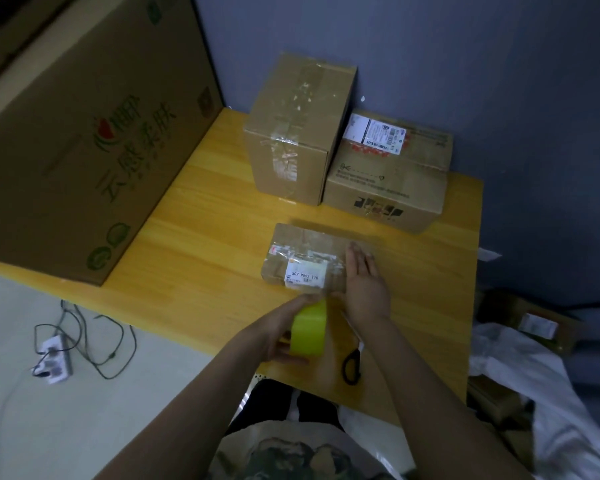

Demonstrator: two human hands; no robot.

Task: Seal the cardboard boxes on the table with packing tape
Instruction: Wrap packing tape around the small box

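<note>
A small flat cardboard box (302,252) with a white label lies in the middle of the wooden table (201,244). My right hand (362,282) lies flat on its right end, fingers straight. My left hand (284,329) grips a yellow-green roll of packing tape (309,332) just in front of the box's near edge. A tall taped box (291,129) and a lower box (388,174) with a shipping label stand at the back of the table.
Black-handled scissors (352,358) lie on the table near my right forearm. A very large printed carton (84,133) covers the table's left end. A power strip (54,358) with cables lies on the floor at left. White cloth (534,393) lies at right.
</note>
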